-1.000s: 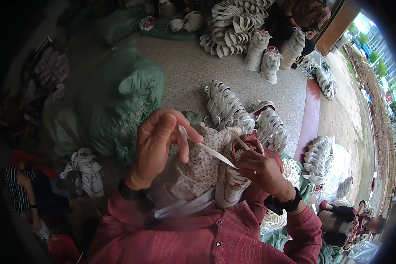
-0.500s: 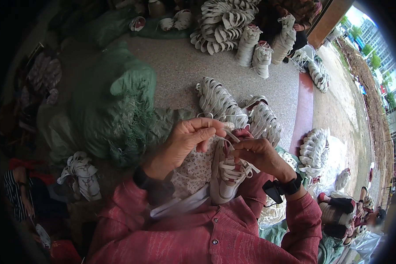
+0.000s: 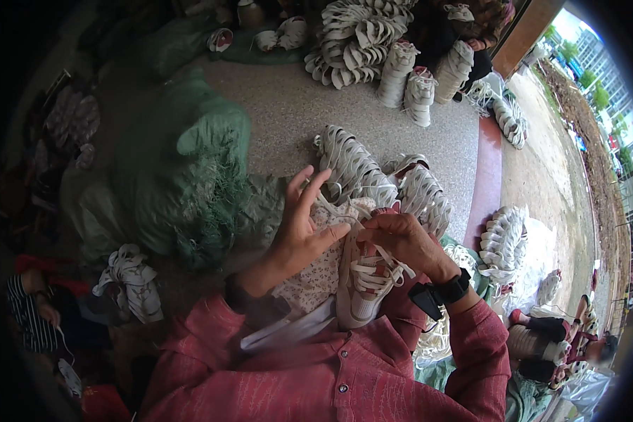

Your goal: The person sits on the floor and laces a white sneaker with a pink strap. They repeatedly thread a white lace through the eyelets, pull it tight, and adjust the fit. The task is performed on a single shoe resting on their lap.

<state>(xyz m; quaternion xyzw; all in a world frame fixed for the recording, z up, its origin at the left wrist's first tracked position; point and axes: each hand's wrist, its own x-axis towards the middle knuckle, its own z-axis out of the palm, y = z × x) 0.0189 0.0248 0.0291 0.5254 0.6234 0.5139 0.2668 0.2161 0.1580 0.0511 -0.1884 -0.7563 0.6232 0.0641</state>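
A white and pink shoe upper [image 3: 362, 285] with white laces rests on my lap, on a flowered cloth [image 3: 316, 278]. My right hand [image 3: 401, 239], with a black watch on its wrist, pinches the white lace [image 3: 383, 257] at the top of the upper. My left hand [image 3: 299, 225] sits just left of it, thumb pressed to the upper's top edge and fingers spread upward. My red sleeves fill the lower part of the view.
Rows of stacked white laced uppers [image 3: 355, 169] lie just beyond my hands, more piles [image 3: 373, 42] at the far side. A green mesh sack [image 3: 183, 169] bulges on the left. A small bundle of uppers [image 3: 130, 278] lies lower left. Another person's legs [image 3: 548, 337] show at right.
My left hand, earlier raised and pulling a lace out to the left, has come in to the shoe and its fingers have spread. My right hand stays on the lace.
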